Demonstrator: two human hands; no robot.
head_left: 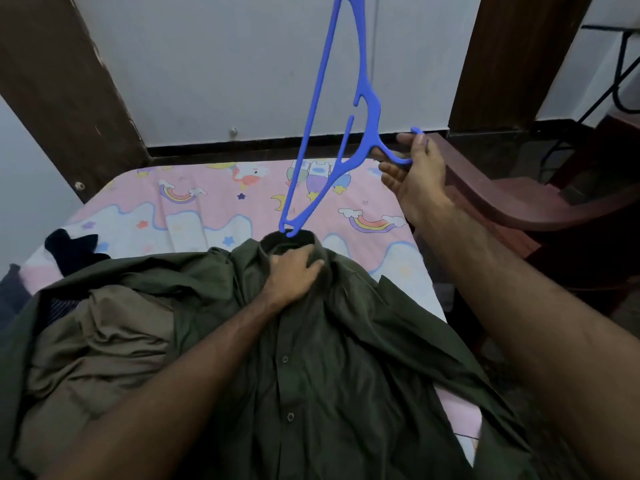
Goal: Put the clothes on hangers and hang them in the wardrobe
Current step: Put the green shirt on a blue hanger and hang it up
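Covering most of the space beneath both forearms, a bed (194,216) with a pink rainbow-print sheet carries a dark green shirt (332,358), buttoned and lying front-up. Left of the left hand (294,271), a crumpled brown garment (100,341) lies partly under the shirt. That hand grips the shirt's collar, fingers curled into the fabric. Beyond it, a blue hanger (332,109) stands steeply tilted, one shoulder tip touching the collar opening just past the fingers. The right hand (415,171), raised to the right of the shirt, holds the hanger's hook between curled fingers and thumb.
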